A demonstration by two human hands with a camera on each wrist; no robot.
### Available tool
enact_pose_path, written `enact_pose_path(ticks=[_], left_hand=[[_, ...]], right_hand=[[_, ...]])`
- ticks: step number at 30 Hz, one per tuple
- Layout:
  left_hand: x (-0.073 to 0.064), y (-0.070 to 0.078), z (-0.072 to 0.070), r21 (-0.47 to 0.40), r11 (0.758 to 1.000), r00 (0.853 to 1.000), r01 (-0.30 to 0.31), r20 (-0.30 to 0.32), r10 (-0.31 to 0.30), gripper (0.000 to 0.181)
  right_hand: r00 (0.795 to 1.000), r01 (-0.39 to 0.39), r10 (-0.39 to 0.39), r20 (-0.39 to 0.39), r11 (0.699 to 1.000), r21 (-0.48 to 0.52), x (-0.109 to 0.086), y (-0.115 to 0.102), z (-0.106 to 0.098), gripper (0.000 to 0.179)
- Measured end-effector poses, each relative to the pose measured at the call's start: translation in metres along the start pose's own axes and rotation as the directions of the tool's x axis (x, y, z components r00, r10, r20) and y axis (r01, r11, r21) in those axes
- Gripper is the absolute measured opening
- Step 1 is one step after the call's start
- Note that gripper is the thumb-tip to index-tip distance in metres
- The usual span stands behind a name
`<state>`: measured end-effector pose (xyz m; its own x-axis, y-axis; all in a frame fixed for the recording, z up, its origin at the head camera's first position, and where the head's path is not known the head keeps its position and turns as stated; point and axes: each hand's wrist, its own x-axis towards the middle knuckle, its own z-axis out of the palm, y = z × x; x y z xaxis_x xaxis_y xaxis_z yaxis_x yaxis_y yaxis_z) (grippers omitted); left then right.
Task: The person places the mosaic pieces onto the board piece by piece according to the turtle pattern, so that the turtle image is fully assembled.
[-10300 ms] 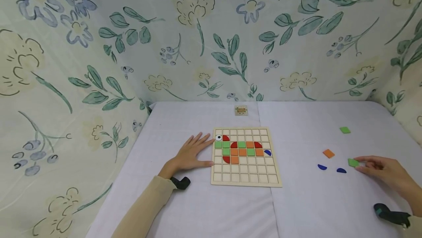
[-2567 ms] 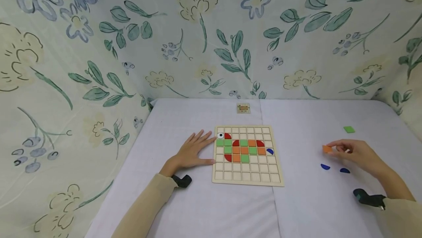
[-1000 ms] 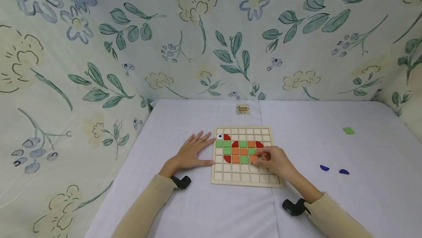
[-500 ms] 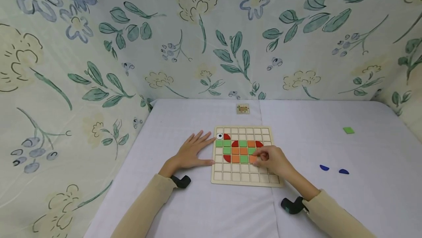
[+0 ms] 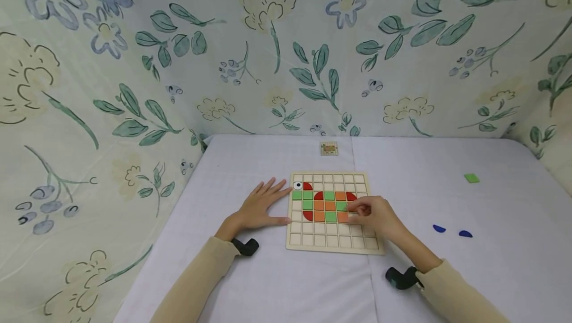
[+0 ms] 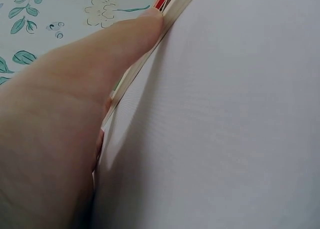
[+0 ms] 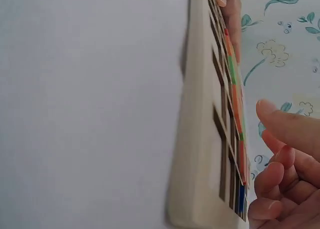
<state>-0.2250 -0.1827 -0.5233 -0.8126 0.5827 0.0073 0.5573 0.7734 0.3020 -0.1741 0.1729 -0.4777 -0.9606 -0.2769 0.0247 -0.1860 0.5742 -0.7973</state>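
Note:
A pale wooden grid board [image 5: 332,243] lies on the table with red, green and orange tiles in its cells and a round eye tile [image 5: 298,185] at upper left. My left hand [image 5: 259,208] lies flat with spread fingers, thumb and index finger touching the board's left edge. Over the board's right side is my right hand [image 5: 375,216], its thumb and index finger apart with nothing between them. Just left of its fingertips, the orange tile [image 5: 342,217] sits in a cell. A blue piece [image 7: 242,196] on the board shows in the right wrist view; in the head view the right hand hides it.
Two blue half-round pieces [image 5: 439,228] and a green tile [image 5: 471,178] lie on the white cloth at right. A small picture card [image 5: 329,148] lies behind the board. Floral fabric [image 5: 268,64] hangs behind the table.
Earlier, my right hand picked up a green tile, now on the board. It then carried an orange tile from the right into a lower-row cell and let go. The left hand stayed put.

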Motion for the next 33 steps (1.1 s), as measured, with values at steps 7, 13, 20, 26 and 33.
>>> enact_pose_path(ticks=[7,13,20,26,33], left_hand=[[-0.001,0.000,-0.001,-0.003,1.000,1.000,-0.007,0.004,0.007,0.095],[-0.001,-0.001,-0.001,0.000,1.000,1.000,-0.008,0.007,0.008,0.096],[-0.001,-0.001,0.000,-0.004,1.000,1.000,-0.013,0.004,0.013,0.096],[-0.001,0.001,-0.001,-0.003,1.000,1.000,-0.004,0.008,0.004,0.095],[0.000,0.001,-0.001,0.013,1.000,1.000,0.009,0.021,-0.009,0.096]], right_hand=[[0.995,-0.044,0.041,-0.089,0.999,-0.031,-0.001,0.015,-0.034,0.031],[0.981,-0.088,0.073,-0.178,0.993,-0.075,-0.009,0.030,-0.070,0.038],[0.960,-0.164,0.138,-0.242,0.982,-0.091,-0.020,0.054,-0.112,0.047],[0.960,-0.207,0.201,-0.196,0.978,-0.010,-0.028,0.084,-0.154,0.058],[0.936,-0.259,0.266,-0.229,0.964,0.059,-0.040,0.119,-0.183,0.042]])
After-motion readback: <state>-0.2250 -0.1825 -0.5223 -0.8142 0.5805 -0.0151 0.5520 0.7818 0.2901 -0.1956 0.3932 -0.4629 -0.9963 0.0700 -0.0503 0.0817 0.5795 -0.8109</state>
